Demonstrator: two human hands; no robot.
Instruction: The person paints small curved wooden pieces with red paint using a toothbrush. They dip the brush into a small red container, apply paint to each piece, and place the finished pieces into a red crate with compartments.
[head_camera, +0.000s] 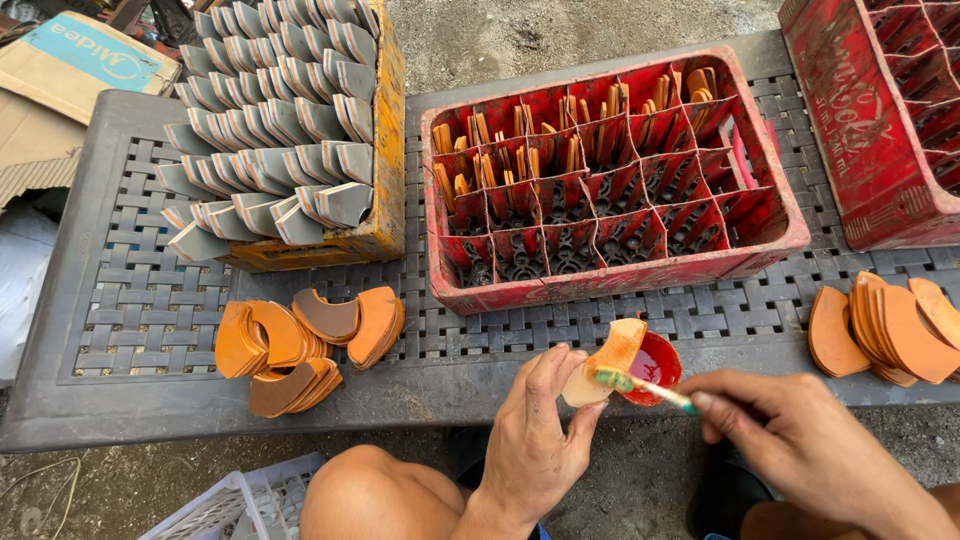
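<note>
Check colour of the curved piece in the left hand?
Orange, paler cream at its lower end: the curved piece held by the left hand, head view.

On the table (120, 400), a divided crate (612, 190) sits centre, curved pieces standing in its rear compartments. Left of it, a crate stacked with curved pieces (290, 130). A loose pile (300, 345) lies before that crate; another pile (890, 330) lies at right, before a third crate (880, 110)
</note>
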